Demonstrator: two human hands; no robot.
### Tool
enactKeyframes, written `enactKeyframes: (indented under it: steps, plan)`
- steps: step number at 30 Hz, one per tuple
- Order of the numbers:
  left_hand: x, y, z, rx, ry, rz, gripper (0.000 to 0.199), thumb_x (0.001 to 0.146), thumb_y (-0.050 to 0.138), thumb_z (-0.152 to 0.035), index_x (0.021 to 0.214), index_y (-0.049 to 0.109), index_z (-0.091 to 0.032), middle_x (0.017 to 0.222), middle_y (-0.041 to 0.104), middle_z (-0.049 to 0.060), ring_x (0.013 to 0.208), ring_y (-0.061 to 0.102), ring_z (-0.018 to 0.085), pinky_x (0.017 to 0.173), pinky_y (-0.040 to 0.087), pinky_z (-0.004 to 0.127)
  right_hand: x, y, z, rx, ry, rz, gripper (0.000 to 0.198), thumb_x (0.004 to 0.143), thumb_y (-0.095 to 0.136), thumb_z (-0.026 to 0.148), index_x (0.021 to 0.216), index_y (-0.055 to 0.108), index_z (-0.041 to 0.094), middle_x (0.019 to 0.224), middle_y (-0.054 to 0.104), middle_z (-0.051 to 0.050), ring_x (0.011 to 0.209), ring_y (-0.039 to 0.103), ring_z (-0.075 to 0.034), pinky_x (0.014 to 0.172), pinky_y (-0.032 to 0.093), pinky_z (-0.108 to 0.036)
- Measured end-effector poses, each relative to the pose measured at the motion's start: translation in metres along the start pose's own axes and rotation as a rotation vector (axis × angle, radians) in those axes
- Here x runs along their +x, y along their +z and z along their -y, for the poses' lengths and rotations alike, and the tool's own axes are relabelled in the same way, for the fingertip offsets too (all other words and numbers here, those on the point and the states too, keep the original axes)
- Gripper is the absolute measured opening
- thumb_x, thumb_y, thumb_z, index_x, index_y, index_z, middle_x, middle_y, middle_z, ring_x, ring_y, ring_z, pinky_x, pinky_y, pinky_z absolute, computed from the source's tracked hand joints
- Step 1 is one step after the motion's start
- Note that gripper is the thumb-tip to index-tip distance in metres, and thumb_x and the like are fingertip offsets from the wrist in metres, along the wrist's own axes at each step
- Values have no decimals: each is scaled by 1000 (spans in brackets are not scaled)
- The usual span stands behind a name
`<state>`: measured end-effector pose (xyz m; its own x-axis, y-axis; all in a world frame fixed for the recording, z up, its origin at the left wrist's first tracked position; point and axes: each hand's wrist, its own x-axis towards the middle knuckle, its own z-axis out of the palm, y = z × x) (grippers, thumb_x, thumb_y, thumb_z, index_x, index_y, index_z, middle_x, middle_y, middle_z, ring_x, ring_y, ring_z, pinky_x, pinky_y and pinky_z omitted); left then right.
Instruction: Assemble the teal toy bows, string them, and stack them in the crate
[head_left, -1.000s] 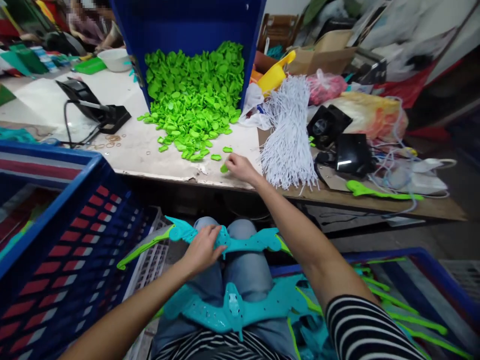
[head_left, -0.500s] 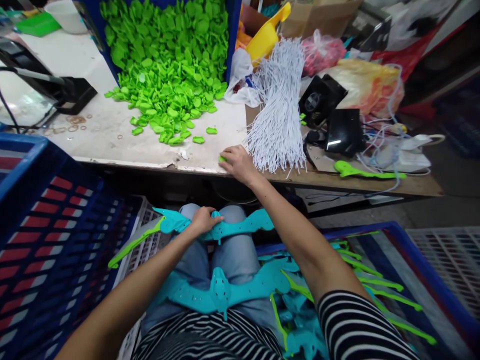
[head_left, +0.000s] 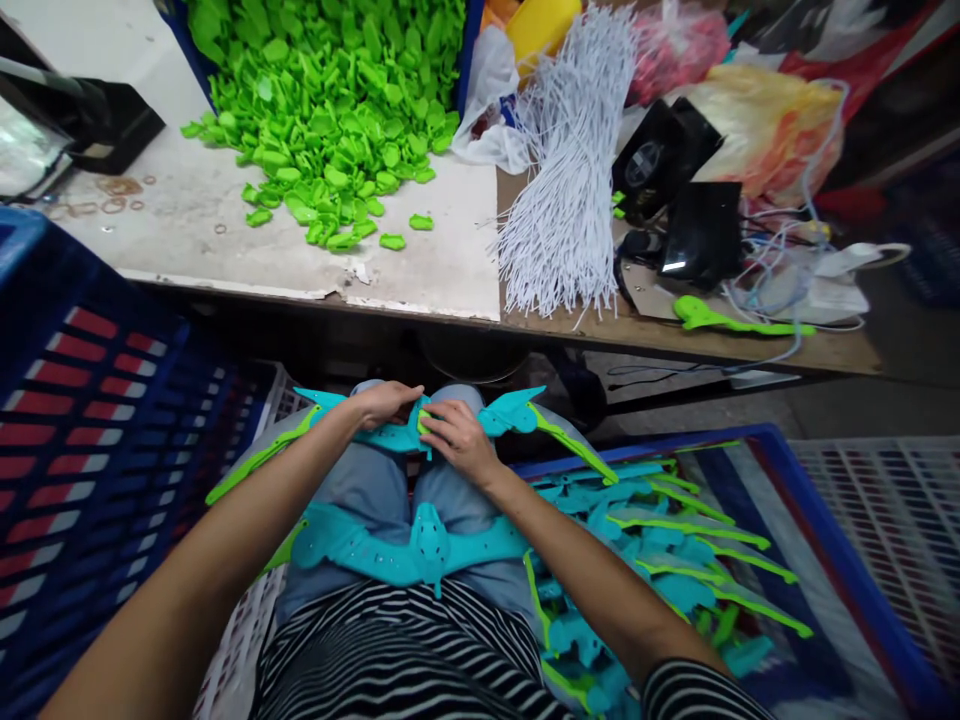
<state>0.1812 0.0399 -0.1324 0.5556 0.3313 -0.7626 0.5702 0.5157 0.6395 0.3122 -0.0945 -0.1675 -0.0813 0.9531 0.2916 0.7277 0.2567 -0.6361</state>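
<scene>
Across my knees lies a teal plastic toy bow with green-edged limbs at both ends. My left hand is closed on it, just left of its middle. My right hand pinches a small green plastic piece against the bow's raised centre; fingers partly hide the contact. Closer to my body, a second teal toy bow rests on my lap with neither hand on it. Its bare centre shows small holes.
A heap of green pieces spills from a blue crate onto the table. White ties lie beside it. At right, a blue-rimmed crate holds several bows; at left stands another blue crate. A loose green limb lies near cables.
My right hand has come from the table edge down to the bow's centre, bringing the green piece. My left hand has shifted slightly left and up with the bow, which now sits more level.
</scene>
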Motion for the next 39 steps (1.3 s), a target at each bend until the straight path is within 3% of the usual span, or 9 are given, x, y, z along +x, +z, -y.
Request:
enactKeyframes:
  steps: [8, 14, 19, 22, 25, 28, 32, 36, 39]
  plan:
    - [-7, -4, 6, 134, 184, 125, 41, 54, 79, -45, 79, 66, -15, 54, 48, -7, 49, 35, 6, 47, 25, 20, 2, 4, 16, 0, 357, 8, 23, 81, 65, 37, 100, 66, 24, 110, 67, -8, 102, 62, -25, 90, 45, -44]
    - [-2, -2, 8, 193, 218, 25, 30, 62, 73, -39, 74, 63, -14, 53, 47, -7, 49, 37, 7, 47, 30, 20, 19, -2, 16, 89, 544, 129, 61, 69, 76, 32, 122, 49, 21, 104, 69, -7, 99, 64, -23, 84, 48, -37]
    - [-4, 2, 11, 373, 409, -102, 23, 72, 64, -25, 93, 63, -14, 72, 61, 0, 66, 55, 13, 63, 46, 24, 55, -34, 26, -153, 400, 326, 42, 75, 70, 36, 114, 61, 25, 95, 70, -5, 90, 64, -24, 75, 48, -33]
    - [-14, 16, 27, 662, 683, -426, 27, 78, 62, -25, 103, 60, -15, 102, 64, 10, 96, 59, 23, 86, 47, 36, 116, -59, 23, -287, 202, 80, 23, 90, 49, 32, 97, 68, 22, 94, 68, -6, 92, 59, -23, 81, 44, -34]
    - [-25, 35, 50, 978, 814, -529, 46, 77, 67, -35, 115, 55, -14, 129, 52, 20, 119, 48, 32, 98, 40, 47, 194, -68, 9, -371, 68, -150, 25, 90, 45, 21, 104, 65, 16, 111, 62, -12, 106, 49, -26, 91, 39, -40]
    - [-32, 45, 59, 1237, 701, -477, 71, 69, 74, -26, 132, 43, -14, 145, 34, 25, 122, 47, 37, 96, 41, 50, 250, -65, -6, -393, 106, -68, 22, 85, 52, 15, 104, 64, 14, 119, 59, -13, 112, 45, -28, 93, 37, -42]
    - [-39, 34, 34, 1306, 550, -361, 56, 75, 62, -15, 129, 46, -15, 141, 43, 19, 108, 58, 28, 89, 45, 39, 266, -73, -13, -384, 169, 38, 22, 89, 45, 16, 100, 63, 13, 106, 64, -12, 100, 53, -23, 87, 39, -35]
    - [-39, 8, -5, 1157, 470, -101, 37, 74, 62, -37, 105, 62, -17, 96, 68, 7, 85, 62, 22, 71, 44, 27, 252, -105, -19, -363, 191, 205, 23, 89, 43, 16, 91, 66, 13, 91, 67, -8, 83, 57, -18, 75, 39, -27]
    - [-26, -8, -23, 1000, 341, 128, 32, 70, 63, -47, 78, 66, -16, 66, 61, -1, 65, 56, 15, 57, 36, 23, 241, -118, -23, -380, 206, 276, 18, 84, 51, 16, 85, 69, 14, 87, 66, -6, 81, 58, -17, 75, 39, -26]
